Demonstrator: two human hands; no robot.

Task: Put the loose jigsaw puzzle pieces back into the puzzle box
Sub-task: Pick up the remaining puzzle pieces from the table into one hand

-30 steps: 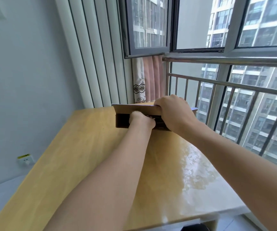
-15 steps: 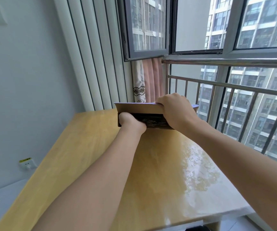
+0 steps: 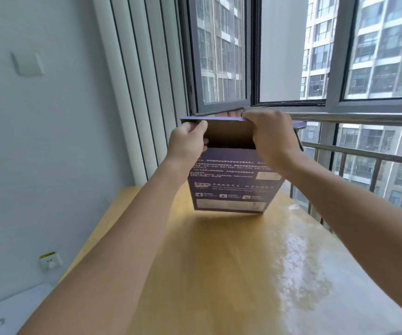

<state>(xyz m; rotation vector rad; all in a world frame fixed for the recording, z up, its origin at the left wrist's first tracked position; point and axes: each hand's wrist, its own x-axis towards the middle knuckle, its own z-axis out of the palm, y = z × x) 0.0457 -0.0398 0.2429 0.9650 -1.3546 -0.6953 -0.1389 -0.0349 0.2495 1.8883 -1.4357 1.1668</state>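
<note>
Box: I now have the puzzle box [image 3: 231,187] stood upright on the counter [image 3: 231,267], no longer lying flat.
Grip: left hand [image 3: 186,143] and right hand [image 3: 271,136] both clamp its top flap.
Pieces: probably inside; 0 visible.

A home, in a high-rise flat's enclosed balcony or window nook. A glossy wooden bench [image 3: 219,274] stands against a plain wall with a light switch [image 3: 27,64] and a power socket [image 3: 50,262]. Framed windows [image 3: 221,56] with a metal safety railing [image 3: 364,118] look out on neighbouring apartment towers [image 3: 383,56].
</note>
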